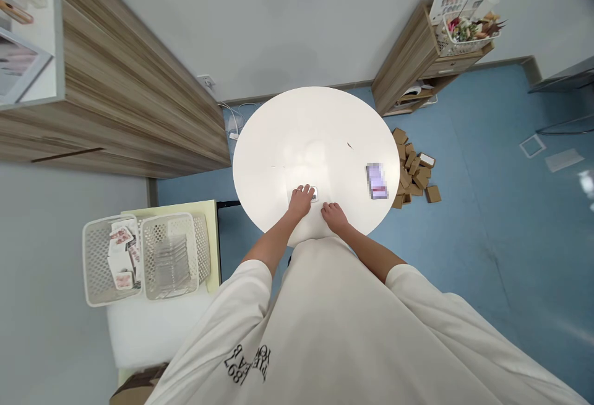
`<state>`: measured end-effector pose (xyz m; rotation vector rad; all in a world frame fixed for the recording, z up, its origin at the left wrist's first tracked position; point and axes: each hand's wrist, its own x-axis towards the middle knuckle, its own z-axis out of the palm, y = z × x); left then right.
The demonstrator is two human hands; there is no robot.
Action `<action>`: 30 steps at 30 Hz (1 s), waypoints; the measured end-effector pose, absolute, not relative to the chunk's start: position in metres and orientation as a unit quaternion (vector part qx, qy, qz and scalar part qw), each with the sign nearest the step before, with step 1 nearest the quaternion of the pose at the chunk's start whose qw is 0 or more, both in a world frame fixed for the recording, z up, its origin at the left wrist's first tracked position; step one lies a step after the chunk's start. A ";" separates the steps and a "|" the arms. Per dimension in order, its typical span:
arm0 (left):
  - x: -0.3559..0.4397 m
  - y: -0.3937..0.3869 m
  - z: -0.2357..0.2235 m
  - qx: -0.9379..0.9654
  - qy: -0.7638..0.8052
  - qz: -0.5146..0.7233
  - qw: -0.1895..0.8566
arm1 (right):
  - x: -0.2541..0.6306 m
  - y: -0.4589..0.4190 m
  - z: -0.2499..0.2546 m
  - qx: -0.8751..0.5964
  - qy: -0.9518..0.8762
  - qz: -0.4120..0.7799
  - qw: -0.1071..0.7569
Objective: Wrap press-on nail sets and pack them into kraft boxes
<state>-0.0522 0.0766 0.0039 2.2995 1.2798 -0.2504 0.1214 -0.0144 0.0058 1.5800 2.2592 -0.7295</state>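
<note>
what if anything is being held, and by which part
The left hand touches a small white squarish object at its left edge; grip cannot be told. The right hand shows nothing held.

walls: plain pale grey, a socket low down
floor: blue, glossy at the right
table: white oval top, soft reflected light
left cabinet: tall, streaked wood grain
right cabinet: small, wooden, a flower basket on top
side stand: pale yellow edge, white perforated baskets on it
boxes: small brown cardboard, heaped on the floor
</note>
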 end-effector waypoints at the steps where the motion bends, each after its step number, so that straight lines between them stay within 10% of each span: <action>1: -0.052 0.076 0.004 0.842 0.470 -0.092 0.247 | 0.121 -0.014 0.005 0.547 0.785 -0.254 0.144; 30: -0.075 0.072 0.041 0.823 0.513 -0.003 0.243 | 0.125 0.058 0.036 0.633 0.703 -0.304 0.111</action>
